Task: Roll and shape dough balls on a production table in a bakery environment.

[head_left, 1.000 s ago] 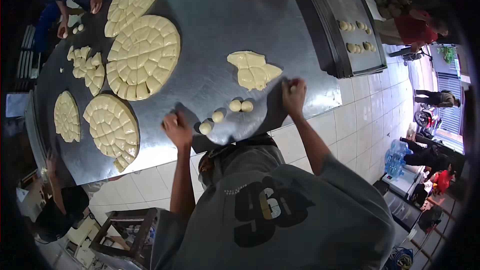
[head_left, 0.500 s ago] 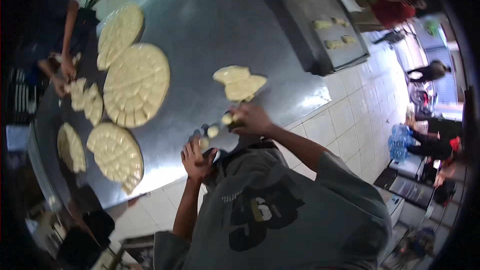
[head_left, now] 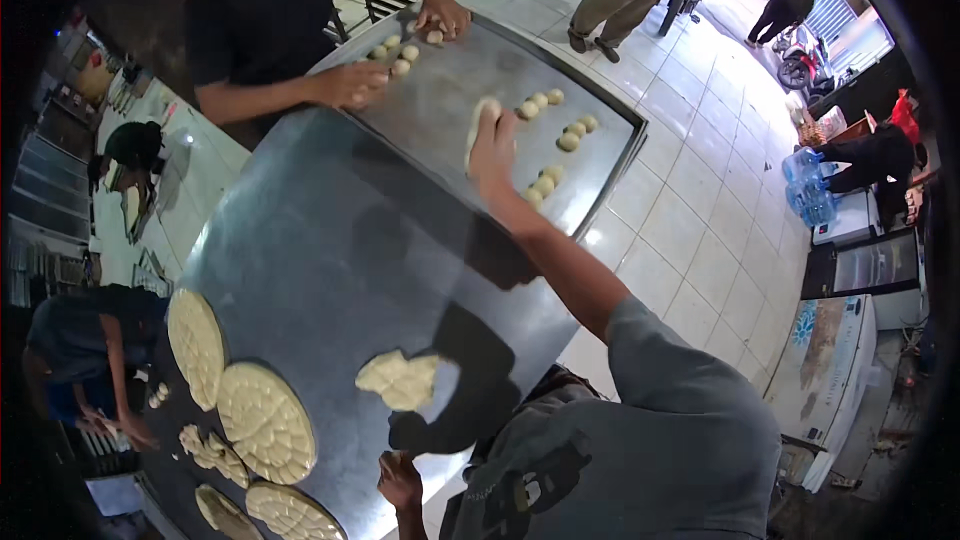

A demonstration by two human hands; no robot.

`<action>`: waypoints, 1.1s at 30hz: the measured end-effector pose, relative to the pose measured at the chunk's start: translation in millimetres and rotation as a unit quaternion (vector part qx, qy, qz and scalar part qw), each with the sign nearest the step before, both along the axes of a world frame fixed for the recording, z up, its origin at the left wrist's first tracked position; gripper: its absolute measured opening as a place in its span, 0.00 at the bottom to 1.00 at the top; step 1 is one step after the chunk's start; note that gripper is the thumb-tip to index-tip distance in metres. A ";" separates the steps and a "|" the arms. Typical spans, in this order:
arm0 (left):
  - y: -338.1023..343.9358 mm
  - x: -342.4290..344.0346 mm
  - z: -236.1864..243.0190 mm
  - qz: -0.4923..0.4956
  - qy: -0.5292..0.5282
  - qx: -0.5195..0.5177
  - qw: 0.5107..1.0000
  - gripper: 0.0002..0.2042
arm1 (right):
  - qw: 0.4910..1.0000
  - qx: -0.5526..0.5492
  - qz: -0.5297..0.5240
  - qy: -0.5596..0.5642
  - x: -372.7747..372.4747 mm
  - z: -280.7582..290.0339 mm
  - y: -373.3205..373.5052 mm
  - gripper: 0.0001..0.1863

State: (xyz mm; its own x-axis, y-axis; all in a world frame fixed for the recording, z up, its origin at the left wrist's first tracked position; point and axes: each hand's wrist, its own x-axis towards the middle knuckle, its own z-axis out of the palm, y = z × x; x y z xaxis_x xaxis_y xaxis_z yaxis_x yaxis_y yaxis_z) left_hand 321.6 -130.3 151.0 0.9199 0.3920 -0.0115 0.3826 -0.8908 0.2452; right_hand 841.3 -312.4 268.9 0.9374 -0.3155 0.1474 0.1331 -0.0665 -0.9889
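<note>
My right hand (head_left: 493, 152) reaches far forward over the metal tray (head_left: 440, 130), its fingers closed around pale dough (head_left: 472, 138). How many pieces it holds is hidden. Short rows of round dough balls (head_left: 575, 132) lie on the tray to the right of that hand. By the near edge of the steel table (head_left: 330, 240), my left hand (head_left: 400, 481) has its fingers curled in; whether anything is inside cannot be seen. An irregular slab of dough (head_left: 400, 380) lies on the table just beyond my left hand.
Large scored dough rounds (head_left: 266, 422) lie at the table's left. Across the tray, a person in black (head_left: 270, 30) handles dough balls (head_left: 403, 62). Another person (head_left: 90, 350) works at the left edge. A raised rim (head_left: 610, 190) borders the tray.
My right hand has moved from the table's near edge forward onto the tray, carrying dough. My left hand is now curled at the edge. The view has swung toward the tray.
</note>
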 end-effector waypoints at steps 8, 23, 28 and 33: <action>-63.9 232.1 96.6 0.018 -0.031 -0.134 0.990 0.14 | 0.987 -0.076 -0.056 0.134 135.5 -58.7 -49.4 0.23; -165.5 510.5 89.5 -0.113 -0.394 -0.121 0.904 0.25 | 0.893 -0.136 0.349 0.250 -217.8 -35.9 -169.4 0.09; -158.1 289.5 51.5 0.080 -0.362 -0.312 0.875 0.11 | 0.804 -0.221 0.535 0.135 -190.9 -99.5 -99.3 0.17; -133.9 146.3 33.2 0.200 -0.193 -0.270 0.922 0.14 | 0.832 -0.206 0.513 0.046 -208.8 -136.6 -6.4 0.28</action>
State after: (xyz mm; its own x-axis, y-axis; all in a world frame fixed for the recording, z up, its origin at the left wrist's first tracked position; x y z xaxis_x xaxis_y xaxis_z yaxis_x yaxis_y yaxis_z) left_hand 467.9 -264.1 184.2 0.6787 0.7344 -0.0060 0.4454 -0.4050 0.7985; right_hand 632.5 -318.7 132.3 0.6949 0.7178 -0.0428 0.2542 -0.3009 -0.9192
